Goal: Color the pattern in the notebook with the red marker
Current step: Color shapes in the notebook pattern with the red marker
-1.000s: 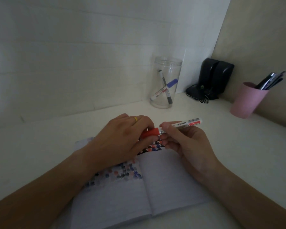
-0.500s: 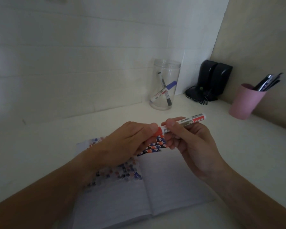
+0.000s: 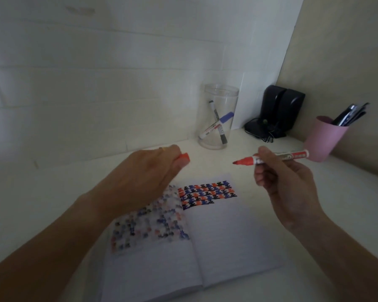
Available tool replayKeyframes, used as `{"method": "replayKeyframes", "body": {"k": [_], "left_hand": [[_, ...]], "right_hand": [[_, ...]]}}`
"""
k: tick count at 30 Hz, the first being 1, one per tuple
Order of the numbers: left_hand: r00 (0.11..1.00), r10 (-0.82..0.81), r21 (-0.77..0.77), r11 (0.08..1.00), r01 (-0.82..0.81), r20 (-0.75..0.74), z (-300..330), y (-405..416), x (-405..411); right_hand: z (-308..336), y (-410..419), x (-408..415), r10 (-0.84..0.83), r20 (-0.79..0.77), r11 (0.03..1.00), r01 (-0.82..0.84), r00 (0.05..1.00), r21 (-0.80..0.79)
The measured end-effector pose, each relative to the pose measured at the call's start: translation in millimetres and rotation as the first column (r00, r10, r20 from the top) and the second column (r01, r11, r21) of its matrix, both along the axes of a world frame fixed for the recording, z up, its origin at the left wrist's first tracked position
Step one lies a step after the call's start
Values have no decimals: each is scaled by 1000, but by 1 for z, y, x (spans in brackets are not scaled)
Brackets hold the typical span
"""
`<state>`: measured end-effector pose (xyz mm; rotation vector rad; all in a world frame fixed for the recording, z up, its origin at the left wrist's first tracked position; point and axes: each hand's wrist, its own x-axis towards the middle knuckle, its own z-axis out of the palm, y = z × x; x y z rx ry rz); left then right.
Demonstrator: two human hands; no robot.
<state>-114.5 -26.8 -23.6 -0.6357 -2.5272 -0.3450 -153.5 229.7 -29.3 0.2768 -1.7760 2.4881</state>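
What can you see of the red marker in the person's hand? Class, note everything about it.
The red marker is uncapped, its red tip bare and pointing left. The barrel looks like white plastic with a red label band and dark print too blurred to read. It lies nearly level in the air above the desk, beyond the open notebook, touching no paper. The right hand pinches it near the tip end. Its red cap is apart, in the left hand.

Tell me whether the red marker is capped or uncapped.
Uncapped. The red marker in the right hand shows its bare tip; the left hand holds the red cap apart.
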Motion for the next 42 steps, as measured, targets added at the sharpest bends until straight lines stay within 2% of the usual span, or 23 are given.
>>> {"method": "replayKeyframes", "body": {"k": [1, 3, 6, 13, 15, 18, 25, 28, 32, 42], "left_hand": [[998, 1, -11, 1000, -1, -55, -1, -5, -3], [999, -11, 49, 999, 13, -41, -6, -6, -7], [999, -30, 10, 1000, 30, 17, -21, -2, -15], [976, -104, -56, 992, 117, 193, -37, -7, -23], [967, -134, -41, 988, 146, 217, -40, -8, -25], [958, -175, -4, 983, 181, 227, -42, -10, -30], [949, -218, 41, 976, 215, 229, -44, -12, -35], [948, -221, 48, 975, 215, 229, -45, -12, -36], [948, -230, 57, 973, 223, 222, -46, -12, -35], [952, -227, 48, 974, 222, 207, -45, -12, -34]], "right_hand": [[1, 2, -1, 11, -2, 1000, -11, 1000, -12], [-1, 0, 0, 46, -15, 999, -46, 999, -12], [-3, -5, 1, 89, -36, 996, -88, 995, 21], [-21, -12, 1, 176, 46, 979, -179, 983, 96], [-27, -14, -1, 154, 64, 975, -163, 986, 152], [-36, -12, -5, 59, 31, 943, -66, 998, 327], [-47, -8, -10, 35, -36, 886, -14, 999, 464], [-51, -8, -12, 9, -69, 868, 27, 998, 496], [-53, -9, -12, 75, -105, 852, -8, 992, 524], [-53, -8, -11, 81, -127, 824, 5, 989, 567]]}}
